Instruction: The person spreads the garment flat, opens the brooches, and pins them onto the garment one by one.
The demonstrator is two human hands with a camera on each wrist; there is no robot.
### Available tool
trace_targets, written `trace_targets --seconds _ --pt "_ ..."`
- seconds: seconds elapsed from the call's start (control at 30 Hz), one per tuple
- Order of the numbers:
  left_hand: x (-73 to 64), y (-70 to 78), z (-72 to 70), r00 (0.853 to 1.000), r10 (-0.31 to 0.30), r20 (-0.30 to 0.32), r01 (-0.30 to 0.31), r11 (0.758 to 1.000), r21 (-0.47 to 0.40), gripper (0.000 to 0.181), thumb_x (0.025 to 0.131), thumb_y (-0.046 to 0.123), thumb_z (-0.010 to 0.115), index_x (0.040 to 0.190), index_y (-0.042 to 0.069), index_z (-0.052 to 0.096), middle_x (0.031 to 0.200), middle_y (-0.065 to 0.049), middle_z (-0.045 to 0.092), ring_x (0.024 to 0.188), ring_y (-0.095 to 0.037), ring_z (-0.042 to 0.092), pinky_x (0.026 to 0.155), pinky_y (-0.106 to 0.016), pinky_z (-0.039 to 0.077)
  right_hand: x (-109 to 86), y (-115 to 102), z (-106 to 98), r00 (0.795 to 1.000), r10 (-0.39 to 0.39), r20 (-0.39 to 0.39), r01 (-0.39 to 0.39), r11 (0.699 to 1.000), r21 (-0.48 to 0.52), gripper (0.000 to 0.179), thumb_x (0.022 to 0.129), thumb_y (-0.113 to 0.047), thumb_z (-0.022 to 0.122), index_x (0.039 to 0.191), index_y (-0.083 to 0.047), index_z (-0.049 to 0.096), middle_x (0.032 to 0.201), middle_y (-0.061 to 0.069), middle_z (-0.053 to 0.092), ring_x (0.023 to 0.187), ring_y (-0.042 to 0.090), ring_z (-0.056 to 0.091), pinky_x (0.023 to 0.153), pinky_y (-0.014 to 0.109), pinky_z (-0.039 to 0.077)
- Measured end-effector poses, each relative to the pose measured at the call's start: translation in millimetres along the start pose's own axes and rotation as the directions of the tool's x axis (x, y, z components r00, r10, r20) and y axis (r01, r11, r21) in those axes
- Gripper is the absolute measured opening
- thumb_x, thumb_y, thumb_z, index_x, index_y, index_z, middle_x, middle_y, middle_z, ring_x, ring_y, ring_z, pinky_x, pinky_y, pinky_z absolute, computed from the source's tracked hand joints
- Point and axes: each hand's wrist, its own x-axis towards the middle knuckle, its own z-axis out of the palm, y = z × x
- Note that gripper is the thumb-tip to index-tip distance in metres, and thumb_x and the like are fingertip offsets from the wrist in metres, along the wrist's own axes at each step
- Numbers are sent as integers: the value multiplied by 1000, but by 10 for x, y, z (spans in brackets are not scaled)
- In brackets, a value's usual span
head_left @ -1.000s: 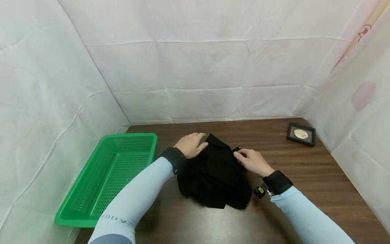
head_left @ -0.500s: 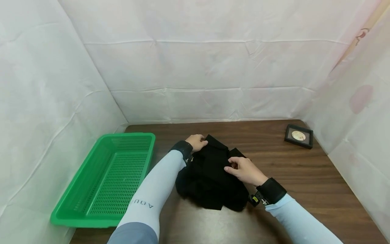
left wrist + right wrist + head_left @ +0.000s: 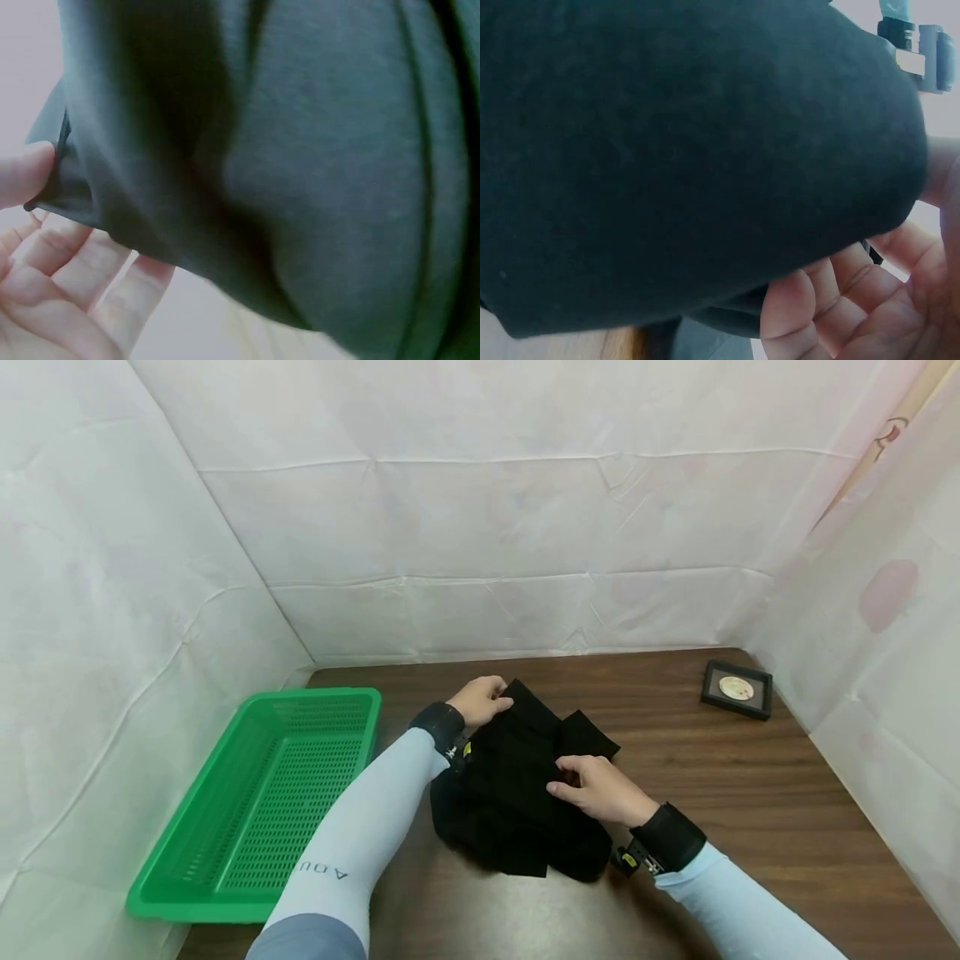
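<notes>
A bunched black garment [image 3: 517, 810] lies on the brown wooden table, between both hands. At its far left edge, my left hand [image 3: 478, 700] pinches the fabric; in the left wrist view the thumb [image 3: 26, 172] is on one side and the fingers [image 3: 105, 277] lie underneath. On the right side, my right hand [image 3: 603, 792] grips a fold between thumb and fingers. The right wrist view shows fingertips [image 3: 787, 300] curled under the fabric, and part of the thumb is hidden behind it. A flat black flap [image 3: 585, 737] spreads out beyond the right hand.
A green plastic basket [image 3: 142, 893] with slotted walls stands to the left. At the far right is a small black frame [image 3: 759, 700] with a round pale disc [image 3: 736, 687]. White sheeting [image 3: 480, 527] encloses the table [image 3: 705, 760] at the back and sides.
My left hand has moved up along the garment's left edge and taken hold there. My right hand has come nearer and left, leaving the black flap spread out behind it.
</notes>
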Motion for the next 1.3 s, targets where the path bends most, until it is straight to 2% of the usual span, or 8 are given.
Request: trace_targets --seconds 0.27,0.4,0.53,0.63,0.77,0.97,1.13,1.3 --pt "-154 108 -215 997 72 -20 -72 997 -20 17 101 24 52 108 10 58 104 -3 59 88 -19 53 80 -34 44 -3 -42 37 999 -47 11 47 999 -18 16 94 -24 63 82 -17 55 65 -8 48 52 4 45 51 23 41" --pt "-237 172 -305 994 101 -32 -103 994 -43 14 101 24 52 107 12 57 99 -3 58 79 -18 53 74 -32 45 -14 -51 55 998 -65 21 66 998 -21 13 95 -25 62 86 -16 57 67 -9 49 54 4 46 53 23 43" --pt "-312 252 -370 989 148 -30 -150 986 -77 11 101 22 52 105 12 55 91 -3 58 67 -18 51 65 -30 44 -32 -81 59 997 -67 27 68 998 -17 13 95 -26 62 97 -14 62 69 -9 52 56 4 48 55 24 44" --pt "-381 320 -402 981 191 -43 -193 979 -68 9 101 21 52 105 13 55 93 -2 58 73 -18 51 69 -31 43 -51 -109 59 997 -65 36 65 998 -8 23 95 -26 62 110 -8 64 75 -10 56 61 4 52 59 24 47" --pt "-485 395 -434 963 261 -66 -264 964 -33 8 100 19 52 105 14 56 97 1 58 79 -17 51 74 -32 43 -84 -135 50 996 -67 56 66 998 8 36 96 -29 60 120 -3 62 87 -8 61 73 6 58 66 25 49" --pt "-628 524 -501 922 376 -89 -380 924 -35 6 100 15 52 105 12 55 87 -1 56 72 -16 50 68 -30 43 -112 -86 -34 993 -81 87 76 996 53 49 98 -42 53 124 0 60 95 -6 63 82 7 59 73 26 50" --pt "-717 649 -567 881 456 -122 -463 886 -32 7 101 13 51 106 11 54 82 -1 53 69 -16 48 67 -30 42 -107 0 -179 993 -91 72 79 985 156 36 100 -32 53 121 -4 62 93 -3 64 80 13 62 69 26 51" --pt "-801 777 -640 850 503 -153 -517 853 -71 6 101 13 50 106 12 54 85 0 52 74 -15 48 69 -30 41 -113 66 -346 1000 -16 -1 15 961 276 29 99 -25 55 117 -3 63 95 9 65 79 25 64 66 29 52"
